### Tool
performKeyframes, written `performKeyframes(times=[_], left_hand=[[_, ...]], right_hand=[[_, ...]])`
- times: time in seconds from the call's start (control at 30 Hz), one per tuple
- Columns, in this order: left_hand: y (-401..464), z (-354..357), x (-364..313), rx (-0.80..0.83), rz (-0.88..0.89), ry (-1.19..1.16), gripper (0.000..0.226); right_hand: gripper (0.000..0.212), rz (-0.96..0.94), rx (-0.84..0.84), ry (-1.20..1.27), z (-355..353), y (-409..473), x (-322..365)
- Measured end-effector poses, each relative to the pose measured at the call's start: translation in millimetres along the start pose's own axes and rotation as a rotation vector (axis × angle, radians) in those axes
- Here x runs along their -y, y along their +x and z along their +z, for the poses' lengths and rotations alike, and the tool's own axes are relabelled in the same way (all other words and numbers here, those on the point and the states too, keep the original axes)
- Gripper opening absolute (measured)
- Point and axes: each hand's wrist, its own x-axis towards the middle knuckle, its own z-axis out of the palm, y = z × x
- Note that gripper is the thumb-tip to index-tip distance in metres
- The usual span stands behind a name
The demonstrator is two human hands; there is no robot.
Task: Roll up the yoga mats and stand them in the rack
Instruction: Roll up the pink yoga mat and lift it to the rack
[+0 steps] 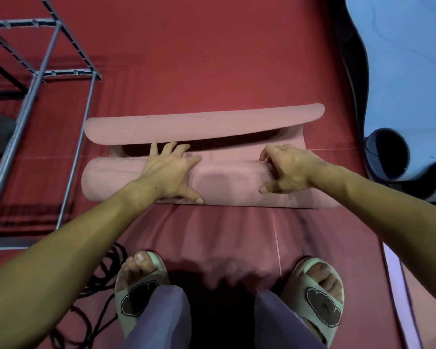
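A pink yoga mat (222, 181) lies across the red floor in front of me, most of it wound into a thick roll. Its far end (202, 127) curls upward, leaving a dark gap behind the roll. My left hand (170, 170) lies over the roll left of centre, fingers spread and reaching past its top, thumb on the near side. My right hand (286, 167) grips the roll right of centre, fingers curled over the top and thumb pressed against the near side. A grey metal rack (48, 71) stands at the far left.
A light blue mat (400, 59) lies unrolled at the right, one end (388, 154) curled into an open tube. Black cables (103, 285) trail on the floor at the lower left. My feet in pale slippers (139, 293) stand just behind the roll.
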Motion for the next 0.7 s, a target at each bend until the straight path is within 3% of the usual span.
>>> performKeyframes(times=[0.1,0.4,0.47,0.63,0.7], left_hand=[[4.2,0.4,2.0,-0.100,0.031,-0.026,0.116],[20.9,3.6,-1.2,-0.096,-0.025,-0.053,0.120],[23.2,4.2,-1.2,-0.077,-0.033,-0.049,0.122],[26.5,4.0,-0.2,-0.037,-0.037,0.000,0.123],[27.7,2.4,0.3,-0.042,-0.029,0.028,0.120]], right_hand=[[0.066,0.000,-0.045,0.032,0.8,-1.9,-1.4],[0.049,0.023,-0.258,-0.014,10.5,-6.9,6.2],[0.060,0.019,-0.280,-0.051,16.2,-8.5,7.0],[0.119,-0.019,-0.258,-0.221,35.5,-7.7,2.7],[0.127,-0.014,-0.278,-0.235,40.9,-3.8,0.7]])
